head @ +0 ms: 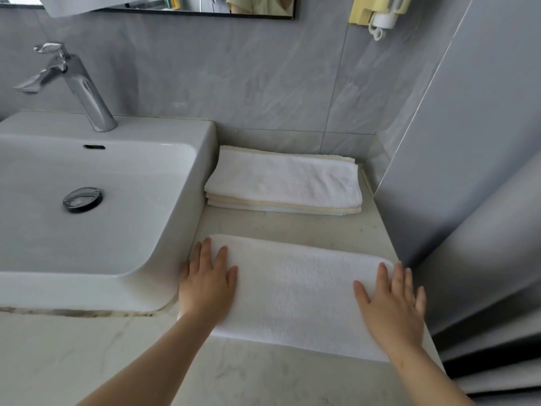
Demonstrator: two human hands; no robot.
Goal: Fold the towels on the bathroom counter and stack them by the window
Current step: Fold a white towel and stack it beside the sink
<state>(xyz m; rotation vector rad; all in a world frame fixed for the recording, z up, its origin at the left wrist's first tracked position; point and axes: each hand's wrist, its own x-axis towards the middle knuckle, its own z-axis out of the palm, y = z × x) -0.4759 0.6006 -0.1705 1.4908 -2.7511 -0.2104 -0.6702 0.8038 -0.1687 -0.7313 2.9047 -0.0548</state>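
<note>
Both the left hand (209, 284) and right hand (392, 303) lay flat, fingers straight, pressing the folded towel (292, 288) beside the sink (96, 200). Lifting unevenly could unfold it before reaching the stack (284, 183) behind.

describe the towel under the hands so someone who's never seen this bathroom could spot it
Find the white sink on the left; the counter runs to its right. At the counter's near edge lies a single white towel, with the left hand and right hand flat on its ends. The towel stack farther back holds several and is untouched.
</note>
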